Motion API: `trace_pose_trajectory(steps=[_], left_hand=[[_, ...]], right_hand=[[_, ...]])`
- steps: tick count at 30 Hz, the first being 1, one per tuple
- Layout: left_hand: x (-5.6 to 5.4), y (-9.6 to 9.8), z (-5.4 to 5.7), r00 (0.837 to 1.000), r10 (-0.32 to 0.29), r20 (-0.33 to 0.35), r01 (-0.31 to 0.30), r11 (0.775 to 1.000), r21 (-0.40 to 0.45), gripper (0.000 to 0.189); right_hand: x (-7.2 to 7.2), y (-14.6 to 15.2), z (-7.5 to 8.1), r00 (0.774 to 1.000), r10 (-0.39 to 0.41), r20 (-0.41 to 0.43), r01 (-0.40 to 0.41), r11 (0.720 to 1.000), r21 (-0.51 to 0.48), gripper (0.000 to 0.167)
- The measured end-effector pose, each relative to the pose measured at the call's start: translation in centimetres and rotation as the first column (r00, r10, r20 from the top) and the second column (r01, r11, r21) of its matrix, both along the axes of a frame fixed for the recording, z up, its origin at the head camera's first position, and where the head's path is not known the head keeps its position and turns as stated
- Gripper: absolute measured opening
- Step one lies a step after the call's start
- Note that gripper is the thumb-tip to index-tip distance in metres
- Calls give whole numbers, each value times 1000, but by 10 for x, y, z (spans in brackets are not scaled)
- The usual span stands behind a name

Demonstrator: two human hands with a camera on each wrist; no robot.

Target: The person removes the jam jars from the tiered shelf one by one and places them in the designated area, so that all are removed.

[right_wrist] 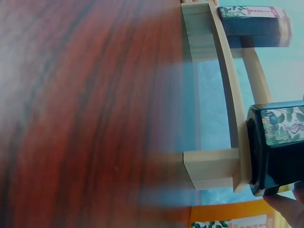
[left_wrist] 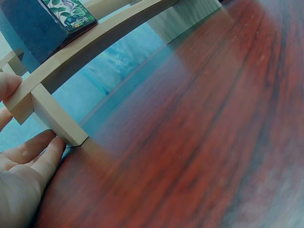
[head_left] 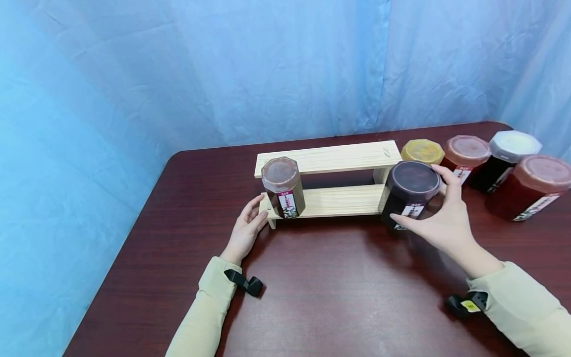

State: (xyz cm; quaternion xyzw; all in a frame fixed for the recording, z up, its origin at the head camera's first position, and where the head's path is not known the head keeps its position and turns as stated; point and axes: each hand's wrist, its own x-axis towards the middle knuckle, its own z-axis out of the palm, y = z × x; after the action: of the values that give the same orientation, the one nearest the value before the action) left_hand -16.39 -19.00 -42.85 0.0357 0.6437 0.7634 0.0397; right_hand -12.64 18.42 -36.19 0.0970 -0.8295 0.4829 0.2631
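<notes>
A two-step pale wooden rack (head_left: 343, 202) stands on the table. My left hand (head_left: 247, 228) grips the left end of its lower step; in the left wrist view the thumb is at the board's end and fingers touch the leg (left_wrist: 57, 116). My right hand (head_left: 450, 223) holds a dark-lidded jar (head_left: 414, 181) between thumb and fingers at the lower step's right end. In the right wrist view this dark jar (right_wrist: 285, 147) has its base against the board. Another jar with a pinkish-grey lid (head_left: 281, 178) stands upright at the lower step's left end.
Right of the rack stand a yellow-lidded jar (head_left: 423, 151), a red-lidded jar (head_left: 468, 148), a white-lidded black jar (head_left: 508, 156) and a larger-looking red jar (head_left: 535, 186). The dark red table (head_left: 321, 287) ends before a blue curtain (head_left: 285, 74).
</notes>
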Motion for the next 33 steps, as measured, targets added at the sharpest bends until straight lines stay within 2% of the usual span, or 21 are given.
trace_pose_trajectory(steps=[4,9,19,33], left_hand=[[1,1,1,1000,8,5,-8,1000,1,50],[1,1,2,1000,11,12,-11,1000,6,51],[0,0,1,1000,1,15,-1,1000,-7,51],[-1,0,1,1000,1,6,-1,1000,-22,51]], right_hand=[[2,7,2,999,-37,12,36,997,65,112],[4,14,4,999,-40,36,37,995,89,110],[4,30,4,994,-84,64,81,996,36,109],[7,56,5,974,-165,156,158,986,57,107]])
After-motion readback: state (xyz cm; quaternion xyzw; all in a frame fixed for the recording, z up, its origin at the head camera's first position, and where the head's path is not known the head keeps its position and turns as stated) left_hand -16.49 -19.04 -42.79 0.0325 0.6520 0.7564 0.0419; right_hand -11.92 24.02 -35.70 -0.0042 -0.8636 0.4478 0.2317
